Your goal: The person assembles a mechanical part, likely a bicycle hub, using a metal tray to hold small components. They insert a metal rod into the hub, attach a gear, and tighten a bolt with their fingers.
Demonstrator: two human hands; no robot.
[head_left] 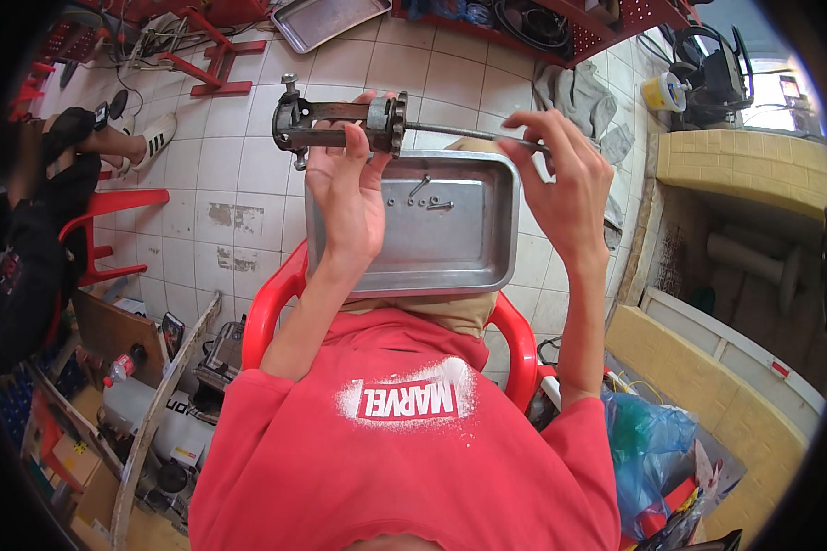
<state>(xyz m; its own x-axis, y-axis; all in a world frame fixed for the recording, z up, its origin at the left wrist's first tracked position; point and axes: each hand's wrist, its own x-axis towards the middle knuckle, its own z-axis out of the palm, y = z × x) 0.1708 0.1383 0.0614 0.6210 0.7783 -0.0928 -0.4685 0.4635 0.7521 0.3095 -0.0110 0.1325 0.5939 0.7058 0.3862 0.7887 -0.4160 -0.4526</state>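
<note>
My left hand (347,197) grips a dark metal cage-shaped mechanical part (289,129) with a toothed ring at its right end and bolts sticking out at its left end. A thin metal rod (455,130) runs to the right from the toothed ring. The fingers of my right hand (565,179) are closed around the rod's far end. Both hands are raised over a shallow metal tray (413,248) that rests at my lap. In the tray lie a bolt (420,186), another bolt (441,206) and several small nuts.
I sit in a red plastic chair (265,312). Another person's leg and white shoe (159,138) are at the left. A second metal tray (326,23) lies on the tiled floor ahead. Grey cloth (574,101) and a yellow-white tub (663,93) are at the right.
</note>
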